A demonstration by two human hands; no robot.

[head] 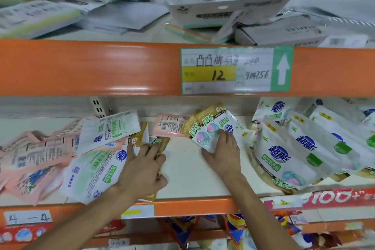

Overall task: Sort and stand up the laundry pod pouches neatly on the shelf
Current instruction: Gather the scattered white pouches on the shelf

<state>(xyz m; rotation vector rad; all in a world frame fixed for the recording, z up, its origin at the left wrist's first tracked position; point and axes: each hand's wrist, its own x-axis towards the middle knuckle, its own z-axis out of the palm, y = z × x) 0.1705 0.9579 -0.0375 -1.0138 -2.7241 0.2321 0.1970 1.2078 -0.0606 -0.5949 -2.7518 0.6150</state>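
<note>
Laundry pod pouches lie scattered on the white shelf (188,170). My left hand (145,165) grips a gold-edged pouch (160,144) near the shelf's middle. My right hand (224,152) holds a white and gold pouch (211,126) that is upside down and tilted. Pink pouches (34,154) are heaped flat at the left, with white and green pouches (95,170) lying over them. One pink pouch (170,126) lies at the back. At the right, several white pouches (284,156) lean in a row.
An orange beam (91,69) with a handwritten label (236,70) runs above the shelf opening. Boxes and paper packs (223,12) are piled on the shelf above. The orange front edge (192,207) is below my wrists. More goods sit on the lower shelf (239,229).
</note>
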